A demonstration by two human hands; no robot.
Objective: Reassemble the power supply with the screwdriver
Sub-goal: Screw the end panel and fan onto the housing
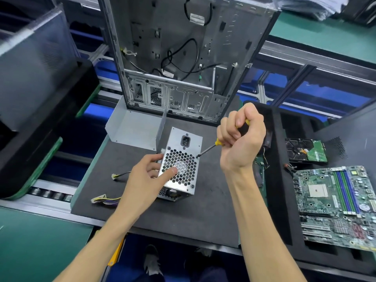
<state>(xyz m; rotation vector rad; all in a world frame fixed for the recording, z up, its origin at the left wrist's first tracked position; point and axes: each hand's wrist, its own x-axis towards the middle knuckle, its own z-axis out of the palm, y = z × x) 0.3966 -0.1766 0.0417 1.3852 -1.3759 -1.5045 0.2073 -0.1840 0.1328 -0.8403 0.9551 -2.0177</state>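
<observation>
Head view writing: embossed letters on the computer case [183, 47] wall, too blurred to read.
Power supply [180, 163]: on the dark foam surface [203, 210], fan grille up.
Left hand [146, 176]: fingers grasp the power supply, thumb on the grille.
Right hand [241, 139]: fingers clenched around the screwdriver [209, 148], its tip at a corner screw.
Right side: motherboard [335, 204], hard drive [305, 151].
Room: green workbench [30, 251], conveyor rails.

Both bare forearms reach in from the bottom edge, angled up and inward. Left hand [145, 176] sits low and left, palm down, fingers spread; its thumb lies flat, pressed on the power supply [179, 163], while the other fingers curl round its left side. Right hand [240, 139] rides higher, wrist bent, back of the wrist toward the camera, fingers curled tight into a fist round the screwdriver [209, 148], whose shaft slants down-left out of the grip. The two hands are apart, not touching
</observation>
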